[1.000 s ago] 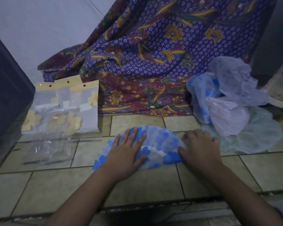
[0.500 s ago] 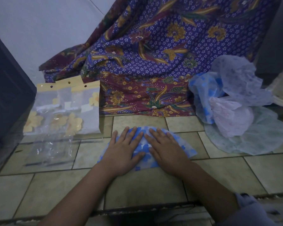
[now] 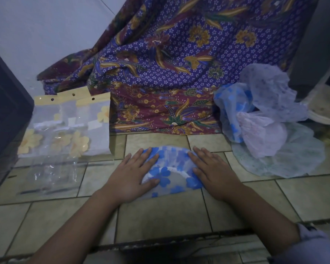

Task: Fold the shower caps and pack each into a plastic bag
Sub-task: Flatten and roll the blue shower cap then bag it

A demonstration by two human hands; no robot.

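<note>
One shower cap (image 3: 172, 159), lengthwise left-right

At the lower centre of the frame a translucent plastic shower cap with blue flower print (image 3: 171, 168) lies flattened in a half-round shape on the beige tiled floor (image 3: 160, 220). The left hand (image 3: 131, 177) presses flat on its left edge, the right hand (image 3: 212, 175) flat on its right edge, fingers straight. At left lie clear plastic bags with yellow header cards (image 3: 65, 126). At right sits a heap of crumpled shower caps (image 3: 265, 121). Purple batik cloth (image 3: 170, 63) drapes across the top.
</note>
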